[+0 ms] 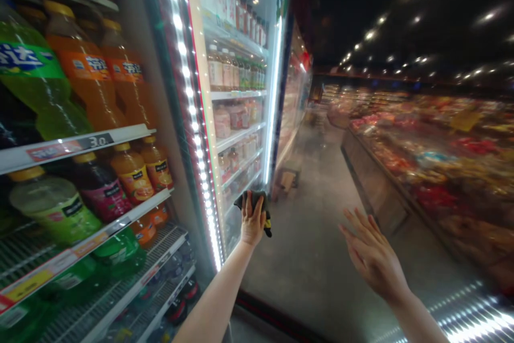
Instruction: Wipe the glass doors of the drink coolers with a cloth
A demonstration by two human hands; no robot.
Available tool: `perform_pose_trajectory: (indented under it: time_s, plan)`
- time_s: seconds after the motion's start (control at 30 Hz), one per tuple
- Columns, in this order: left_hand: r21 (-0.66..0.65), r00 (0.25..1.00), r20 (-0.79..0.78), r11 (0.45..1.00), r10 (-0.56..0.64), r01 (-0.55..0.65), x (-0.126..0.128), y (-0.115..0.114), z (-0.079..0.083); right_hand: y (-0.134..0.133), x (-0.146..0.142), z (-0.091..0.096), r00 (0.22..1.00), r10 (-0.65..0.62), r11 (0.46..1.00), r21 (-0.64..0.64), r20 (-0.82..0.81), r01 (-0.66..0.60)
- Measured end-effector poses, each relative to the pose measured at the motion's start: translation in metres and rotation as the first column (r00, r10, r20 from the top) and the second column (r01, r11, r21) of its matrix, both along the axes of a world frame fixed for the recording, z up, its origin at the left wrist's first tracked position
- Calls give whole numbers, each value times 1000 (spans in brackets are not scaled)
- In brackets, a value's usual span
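My left hand (252, 225) is pressed onto a dark cloth (240, 202) with a bit of yellow at its edge. Fingers spread over the cloth hold it against the lower part of a glass door (231, 225) lined with bright strip lights. Through or in the glass, shelves of bottled drinks (227, 67) appear. Out to the right, my right hand (371, 257) hangs in the air, fingers stretched and apart, with nothing in it. It looks slightly blurred.
On the left, an uncovered cooler shelf (60, 147) holds several bottles of green and orange soda (86, 70), with juice bottles (134, 174) below. A grey aisle floor (309, 257) runs ahead. Long display bins (425, 172) of colourful packages line the right side, blurred.
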State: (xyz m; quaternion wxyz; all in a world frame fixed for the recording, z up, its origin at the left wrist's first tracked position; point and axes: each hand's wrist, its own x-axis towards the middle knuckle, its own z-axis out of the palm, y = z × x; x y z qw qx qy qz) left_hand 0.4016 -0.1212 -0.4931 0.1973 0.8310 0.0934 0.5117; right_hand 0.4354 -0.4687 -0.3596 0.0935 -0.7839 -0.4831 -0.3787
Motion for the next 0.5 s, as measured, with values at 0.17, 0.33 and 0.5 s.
perform_pose_trajectory:
  time_s: [0.17,0.33,0.5]
  plan:
    - [-235,977,174,969,124,-81,31,-56,64,-30,2,-3,999,-17,999,44,-35,19]
    - [151,995,85,988,-45,32,33,-110,36,-41,-4,-21,997,7,997,77,-78,-1]
    - [325,995,-49,941,-84,96,12,-96,-4,-61,-9,-35,993,25,996,84,-117,-15]
